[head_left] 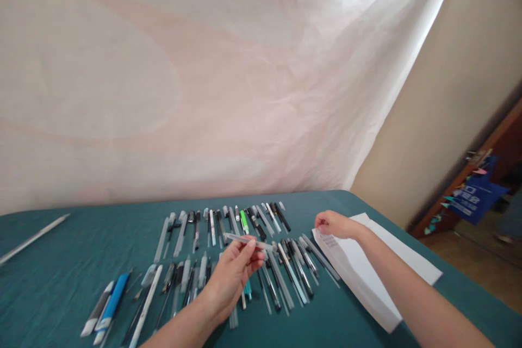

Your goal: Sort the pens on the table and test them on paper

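Note:
My left hand pinches a slim translucent pen between thumb and fingers, above rows of pens. Its tip points left, and its other end reaches right over the pens below. My right hand is closed, fingertips curled together at the upper left corner of a white paper sheet. Whether they grip that corner or something small is hidden. Around my left hand lie clear and black pens, several with caps, in a front row, and a back row holds a green pen.
A blue and white pen-like tube and a grey and white one lie front left on the green cloth. A long white rod lies at far left. Behind the table hangs a pale curtain; a blue sign is at right.

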A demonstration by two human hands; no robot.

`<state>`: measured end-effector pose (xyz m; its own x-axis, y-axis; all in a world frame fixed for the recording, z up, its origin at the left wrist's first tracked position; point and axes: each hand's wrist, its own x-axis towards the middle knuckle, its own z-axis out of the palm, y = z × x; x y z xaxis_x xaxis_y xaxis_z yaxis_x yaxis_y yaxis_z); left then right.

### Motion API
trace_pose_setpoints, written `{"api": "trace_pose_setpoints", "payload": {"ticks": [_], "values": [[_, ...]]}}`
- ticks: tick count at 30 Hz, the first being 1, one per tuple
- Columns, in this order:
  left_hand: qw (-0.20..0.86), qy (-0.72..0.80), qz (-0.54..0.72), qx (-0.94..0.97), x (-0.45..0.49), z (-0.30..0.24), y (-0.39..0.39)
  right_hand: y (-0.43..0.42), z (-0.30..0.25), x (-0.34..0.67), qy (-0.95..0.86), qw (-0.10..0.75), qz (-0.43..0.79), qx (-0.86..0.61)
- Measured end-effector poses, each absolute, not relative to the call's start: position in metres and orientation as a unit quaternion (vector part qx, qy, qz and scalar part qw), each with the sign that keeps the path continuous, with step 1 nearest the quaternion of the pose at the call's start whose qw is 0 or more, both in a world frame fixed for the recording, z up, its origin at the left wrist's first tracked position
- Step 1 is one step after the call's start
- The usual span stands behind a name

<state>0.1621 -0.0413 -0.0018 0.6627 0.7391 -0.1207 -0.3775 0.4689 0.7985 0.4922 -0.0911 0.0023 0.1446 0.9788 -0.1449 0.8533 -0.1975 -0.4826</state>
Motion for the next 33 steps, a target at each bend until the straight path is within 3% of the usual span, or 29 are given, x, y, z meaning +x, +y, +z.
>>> {"api": "trace_pose_setpoints", "payload": {"ticks": [11,15,22,26,33], "values": [[0.838,0.263,0.287,0.383,0.163,0.010,-0.049,-0.086,0.012,0.459,-0.614,0.184,0.099,-0.761],[0.862,0.240,0.239,0.377,0.164,0.012,-0.061,-0.106,0.036,0.387,-0.716,0.254,0.118,-0.639],[0.831,0.229,0.151,0.483,0.166,0.003,-0.071,-0.130,0.041,0.310,-0.813,0.177,0.119,-0.542],[0.718,0.210,0.163,0.643,0.164,0.010,-0.076,-0.130,0.035,0.326,-0.787,0.206,0.090,-0.574],[0.312,0.105,0.153,0.932,0.155,0.005,-0.087,-0.127,0.013,0.414,-0.595,0.397,0.129,-0.687]]}}
